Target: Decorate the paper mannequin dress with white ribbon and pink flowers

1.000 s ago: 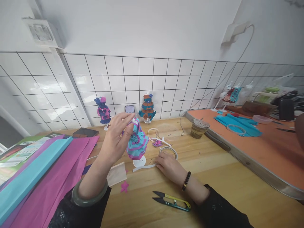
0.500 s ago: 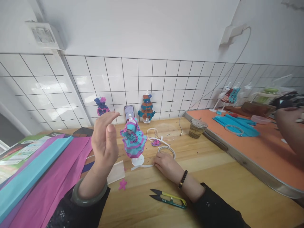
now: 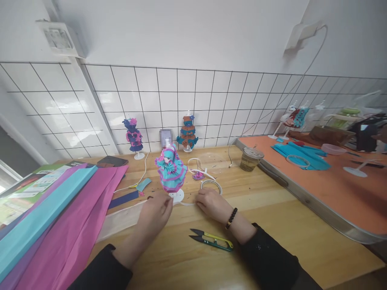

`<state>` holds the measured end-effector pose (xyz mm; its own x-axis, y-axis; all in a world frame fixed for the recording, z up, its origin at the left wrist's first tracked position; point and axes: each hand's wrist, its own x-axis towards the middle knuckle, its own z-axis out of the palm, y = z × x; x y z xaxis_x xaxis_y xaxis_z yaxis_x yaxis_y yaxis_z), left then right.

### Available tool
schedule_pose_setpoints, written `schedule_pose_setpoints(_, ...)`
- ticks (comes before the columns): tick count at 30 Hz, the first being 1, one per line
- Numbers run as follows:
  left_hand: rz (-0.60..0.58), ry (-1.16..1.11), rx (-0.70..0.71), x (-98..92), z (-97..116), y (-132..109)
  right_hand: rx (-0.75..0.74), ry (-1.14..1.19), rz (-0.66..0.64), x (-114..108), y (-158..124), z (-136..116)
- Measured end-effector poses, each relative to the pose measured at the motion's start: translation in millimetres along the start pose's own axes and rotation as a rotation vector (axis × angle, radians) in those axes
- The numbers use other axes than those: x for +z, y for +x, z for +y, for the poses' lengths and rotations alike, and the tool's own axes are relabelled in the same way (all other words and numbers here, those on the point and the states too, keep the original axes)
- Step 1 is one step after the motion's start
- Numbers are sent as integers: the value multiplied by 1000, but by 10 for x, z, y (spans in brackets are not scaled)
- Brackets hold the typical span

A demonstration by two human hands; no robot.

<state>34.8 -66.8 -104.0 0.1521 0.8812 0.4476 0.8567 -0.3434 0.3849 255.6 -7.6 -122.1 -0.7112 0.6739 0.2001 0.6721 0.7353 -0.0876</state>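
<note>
My left hand [image 3: 155, 211] is closed in a pinch at the left end of a narrow white tape [image 3: 188, 204]. The tape runs just in front of a small dress stand's white base to my right hand [image 3: 214, 206], whose fingers press together on it. Behind my right fingers lies a tape roll [image 3: 221, 188]. A turquoise and pink ruffled miniature dress [image 3: 171, 171] stands upright on its white stand [image 3: 179, 195]. Yellow and green thread snips [image 3: 211, 240] lie nearer me, points to the left, touched by neither hand.
Pink paper sheets [image 3: 75, 217] and a turquoise sheet [image 3: 45, 217] cover the left side. Behind stand a blue-pink miniature dress [image 3: 134, 137], a brown-teal one [image 3: 188, 133] and a phone [image 3: 166, 137]. A lidded cup [image 3: 251, 160] stands beside the raised orange table [image 3: 332, 193] at right.
My left hand has come down from its raised, open pose to the tape end and closed. My right hand stays by the roll. Another person's arm at the right has left view.
</note>
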Motion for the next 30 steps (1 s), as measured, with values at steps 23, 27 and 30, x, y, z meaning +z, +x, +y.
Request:
schedule_pose_setpoints(23,-365,92,38,258,-128,40,9,67,-54,-96,-133,82)
schedule_pose_setpoints(27,-309,41,-32,238,-127,17,-3,51,-11,-129,-199,88)
schedule_pose_setpoints(30,-255,-27,-52,205,-113,-10,-3,22,9,-141,-232,64)
